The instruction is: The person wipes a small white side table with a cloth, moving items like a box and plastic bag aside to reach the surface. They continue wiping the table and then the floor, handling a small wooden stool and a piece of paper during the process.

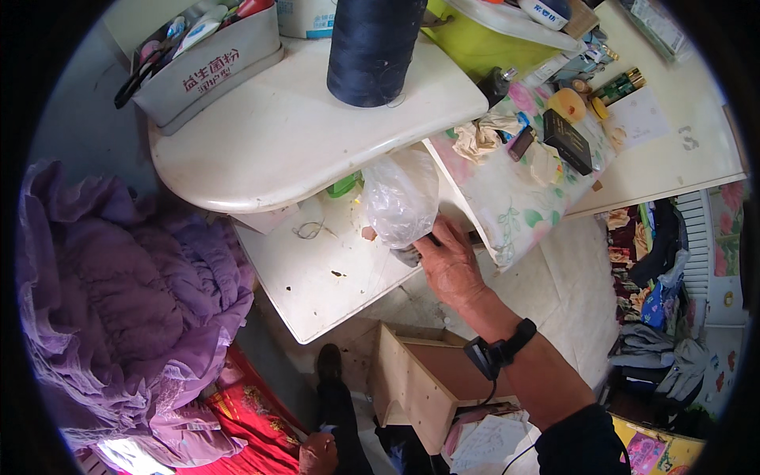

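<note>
My right hand reaches over the lower white shelf, its fingers around a dark object that is mostly hidden, so I cannot tell what it is. Against the fingers rests a crumpled clear plastic bag, partly under the rounded upper tabletop. A green item and a loop of thin wire or thread lie farther left on that shelf. Low in the view, my left hand is curled beside my leg, near red fabric; whether it holds anything is not visible.
A large cone of dark thread and a grey box of small items stand on the upper tabletop. Crumpled paper and a black box lie on the floral surface. Below is an open wooden drawer; purple bedding lies left.
</note>
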`<state>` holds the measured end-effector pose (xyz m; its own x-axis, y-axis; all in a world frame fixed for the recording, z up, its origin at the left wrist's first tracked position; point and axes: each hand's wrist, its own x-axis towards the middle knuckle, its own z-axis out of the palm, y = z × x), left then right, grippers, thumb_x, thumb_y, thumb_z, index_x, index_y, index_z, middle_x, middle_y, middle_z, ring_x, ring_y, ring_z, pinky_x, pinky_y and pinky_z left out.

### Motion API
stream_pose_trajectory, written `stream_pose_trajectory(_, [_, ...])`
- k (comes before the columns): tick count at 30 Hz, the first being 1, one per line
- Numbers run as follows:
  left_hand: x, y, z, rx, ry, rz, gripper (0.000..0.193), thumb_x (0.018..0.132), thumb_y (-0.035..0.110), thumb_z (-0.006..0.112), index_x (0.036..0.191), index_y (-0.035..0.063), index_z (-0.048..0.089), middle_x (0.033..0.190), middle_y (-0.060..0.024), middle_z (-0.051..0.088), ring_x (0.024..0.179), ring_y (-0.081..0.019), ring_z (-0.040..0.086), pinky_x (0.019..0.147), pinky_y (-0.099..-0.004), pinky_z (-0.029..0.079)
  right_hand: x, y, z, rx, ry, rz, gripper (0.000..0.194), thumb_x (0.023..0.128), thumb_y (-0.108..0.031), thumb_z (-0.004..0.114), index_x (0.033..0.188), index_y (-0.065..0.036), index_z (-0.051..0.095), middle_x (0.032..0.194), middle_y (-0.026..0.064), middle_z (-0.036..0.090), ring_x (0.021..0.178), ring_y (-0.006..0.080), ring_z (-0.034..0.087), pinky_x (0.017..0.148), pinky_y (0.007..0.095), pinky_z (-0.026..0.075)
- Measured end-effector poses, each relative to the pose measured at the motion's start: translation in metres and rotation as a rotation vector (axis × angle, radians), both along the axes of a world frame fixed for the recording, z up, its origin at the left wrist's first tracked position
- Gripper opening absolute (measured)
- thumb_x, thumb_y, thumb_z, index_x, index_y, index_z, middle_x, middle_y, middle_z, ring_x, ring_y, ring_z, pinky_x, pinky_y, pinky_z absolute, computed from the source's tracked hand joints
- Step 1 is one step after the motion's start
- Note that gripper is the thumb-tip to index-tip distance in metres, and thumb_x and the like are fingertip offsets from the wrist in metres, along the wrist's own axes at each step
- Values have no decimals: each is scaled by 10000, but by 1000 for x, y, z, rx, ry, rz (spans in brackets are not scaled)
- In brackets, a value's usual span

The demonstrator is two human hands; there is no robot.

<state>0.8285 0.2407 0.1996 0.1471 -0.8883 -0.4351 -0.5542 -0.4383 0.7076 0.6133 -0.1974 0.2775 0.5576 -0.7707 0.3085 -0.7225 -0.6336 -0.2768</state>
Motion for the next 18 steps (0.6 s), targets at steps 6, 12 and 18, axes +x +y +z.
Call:
stream_pose_trajectory(6, [5, 0, -4, 28, -21, -27, 89, 842, 104, 595, 823, 29, 638, 821, -194, 654, 792, -391, 655, 688, -474, 525, -15, -9, -17, -116, 253, -15, 452, 764, 56, 583, 1197, -56, 650, 1294, 116, 566, 1232, 331, 504, 1048, 430, 425])
stream_pose_trajectory(12, [4, -7, -2, 15, -1, -7, 79, 836, 92, 586, 812, 31, 630, 806, -189, 649, 776, -396, 650, 674, -469, 524, -24, -3, -28, 50, 45, -24, 465, 763, 80, 569, 1208, -38, 634, 1186, 142, 624, 1158, 357, 560, 1015, 438, 456])
stream_pose_trajectory(18, [5, -9, -3, -5, -24, -40, 59, 824, 78, 593, 808, 34, 628, 794, -189, 641, 769, -397, 646, 671, -462, 522, -28, 10, -23, 110, -39, -10, 358, 766, 51, 592, 1114, -19, 634, 1111, 148, 639, 1045, 340, 599, 910, 427, 499])
